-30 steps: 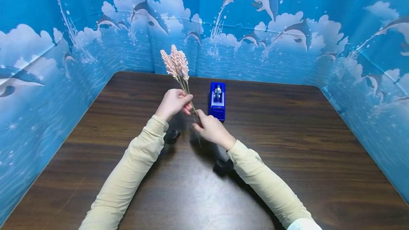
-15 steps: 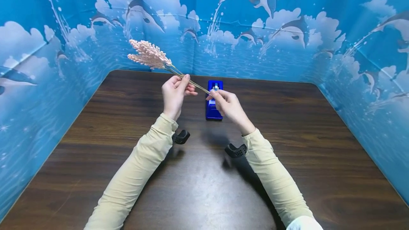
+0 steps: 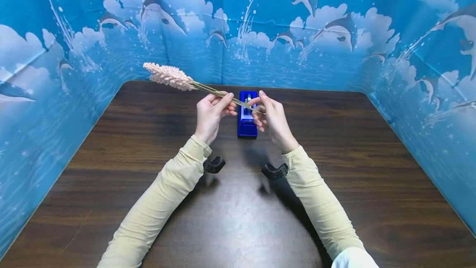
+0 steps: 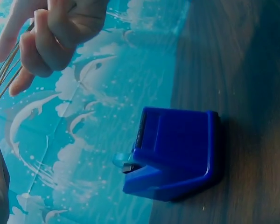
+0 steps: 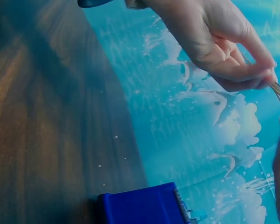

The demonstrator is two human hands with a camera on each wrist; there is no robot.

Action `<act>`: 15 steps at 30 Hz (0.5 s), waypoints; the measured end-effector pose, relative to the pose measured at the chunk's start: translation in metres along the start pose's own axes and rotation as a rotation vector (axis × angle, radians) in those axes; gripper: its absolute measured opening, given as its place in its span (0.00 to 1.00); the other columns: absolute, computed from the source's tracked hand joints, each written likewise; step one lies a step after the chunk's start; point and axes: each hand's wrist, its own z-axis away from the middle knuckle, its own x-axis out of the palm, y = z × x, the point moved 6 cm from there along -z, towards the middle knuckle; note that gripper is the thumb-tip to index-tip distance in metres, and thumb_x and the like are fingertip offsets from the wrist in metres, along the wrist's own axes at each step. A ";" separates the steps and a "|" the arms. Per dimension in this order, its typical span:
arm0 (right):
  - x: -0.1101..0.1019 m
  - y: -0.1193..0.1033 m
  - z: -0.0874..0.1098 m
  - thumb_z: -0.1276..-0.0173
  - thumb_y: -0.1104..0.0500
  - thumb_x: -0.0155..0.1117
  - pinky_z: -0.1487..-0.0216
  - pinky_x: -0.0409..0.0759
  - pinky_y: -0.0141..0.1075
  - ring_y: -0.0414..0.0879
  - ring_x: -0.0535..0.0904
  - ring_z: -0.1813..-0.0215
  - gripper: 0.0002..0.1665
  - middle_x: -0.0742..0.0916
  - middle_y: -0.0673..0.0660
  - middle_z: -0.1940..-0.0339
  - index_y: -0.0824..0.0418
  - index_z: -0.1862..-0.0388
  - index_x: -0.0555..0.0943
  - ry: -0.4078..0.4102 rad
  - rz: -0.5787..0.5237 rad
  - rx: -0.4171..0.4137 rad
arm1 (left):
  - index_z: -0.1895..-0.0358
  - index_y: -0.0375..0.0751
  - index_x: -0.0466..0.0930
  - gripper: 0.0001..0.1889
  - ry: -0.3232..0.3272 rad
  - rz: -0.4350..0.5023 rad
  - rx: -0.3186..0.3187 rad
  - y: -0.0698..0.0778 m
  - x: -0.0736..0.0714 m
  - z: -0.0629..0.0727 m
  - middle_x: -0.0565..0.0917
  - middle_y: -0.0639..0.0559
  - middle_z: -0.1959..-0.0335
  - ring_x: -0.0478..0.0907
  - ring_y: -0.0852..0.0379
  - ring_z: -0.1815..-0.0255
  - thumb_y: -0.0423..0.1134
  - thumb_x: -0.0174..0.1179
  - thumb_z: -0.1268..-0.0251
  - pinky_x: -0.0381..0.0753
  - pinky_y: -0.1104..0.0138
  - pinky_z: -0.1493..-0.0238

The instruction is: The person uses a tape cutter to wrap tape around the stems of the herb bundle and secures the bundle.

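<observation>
A bunch of pale pink dried flowers (image 3: 169,77) on thin stems is held above the table, its heads pointing left. My left hand (image 3: 213,115) pinches the stems between thumb and fingers; in the right wrist view the same left hand (image 5: 224,44) shows this pinch. My right hand (image 3: 273,119) is at the stem ends, fingers curled about them, thumb and index finger apart. In the left wrist view, stems (image 4: 7,74) pass among the right hand's fingers (image 4: 42,42). Below and behind the hands stands a blue tape dispenser (image 3: 247,129), partly covered by the right hand.
The dark wood-grain table (image 3: 334,168) is edged at the back and sides by a blue curtain (image 3: 316,65) with dolphins. A black wrist-worn device (image 3: 214,164) hangs under the left sleeve; another black device (image 3: 275,171) hangs under the right.
The flowers have swung from nearly upright to tilted left, heads now lower than half a second ago. Both hands have moved up; the right hand went from pinching the stems to a looser hold.
</observation>
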 end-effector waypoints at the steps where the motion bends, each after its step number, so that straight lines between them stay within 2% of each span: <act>1: 0.000 -0.001 0.000 0.22 0.42 0.43 0.88 0.63 0.29 0.38 0.66 0.87 0.25 0.75 0.48 0.86 0.59 0.63 0.78 -0.020 0.004 0.004 | 0.64 0.34 0.76 0.02 -0.017 -0.006 -0.004 0.000 0.001 0.000 0.82 0.55 0.82 0.79 0.63 0.81 0.25 0.57 0.35 0.82 0.70 0.76; 4: -0.004 -0.003 -0.002 0.22 0.43 0.43 0.85 0.67 0.28 0.38 0.69 0.83 0.24 0.78 0.49 0.82 0.59 0.62 0.78 -0.069 0.008 0.014 | 0.65 0.37 0.76 0.05 -0.065 -0.038 -0.002 0.001 0.004 0.001 0.82 0.55 0.81 0.79 0.63 0.80 0.24 0.57 0.35 0.82 0.70 0.76; 7: -0.008 -0.005 -0.002 0.22 0.43 0.44 0.82 0.70 0.28 0.38 0.72 0.80 0.24 0.79 0.50 0.80 0.60 0.60 0.78 -0.075 -0.003 0.016 | 0.65 0.38 0.76 0.05 -0.100 -0.051 0.001 0.001 0.006 0.001 0.83 0.55 0.80 0.79 0.63 0.79 0.24 0.56 0.35 0.82 0.71 0.75; 11: -0.010 -0.004 -0.003 0.22 0.44 0.45 0.80 0.72 0.28 0.39 0.75 0.78 0.23 0.81 0.51 0.78 0.60 0.61 0.78 -0.067 -0.024 0.021 | 0.64 0.38 0.76 0.06 -0.135 -0.021 -0.027 -0.002 0.009 0.003 0.83 0.54 0.79 0.80 0.62 0.77 0.23 0.56 0.35 0.82 0.71 0.75; 15: -0.009 -0.004 -0.004 0.22 0.46 0.46 0.81 0.71 0.28 0.39 0.74 0.80 0.22 0.80 0.51 0.81 0.61 0.63 0.78 -0.079 0.007 0.016 | 0.64 0.39 0.76 0.07 -0.151 0.003 -0.037 -0.003 0.012 0.004 0.83 0.54 0.79 0.79 0.62 0.77 0.23 0.55 0.35 0.81 0.71 0.75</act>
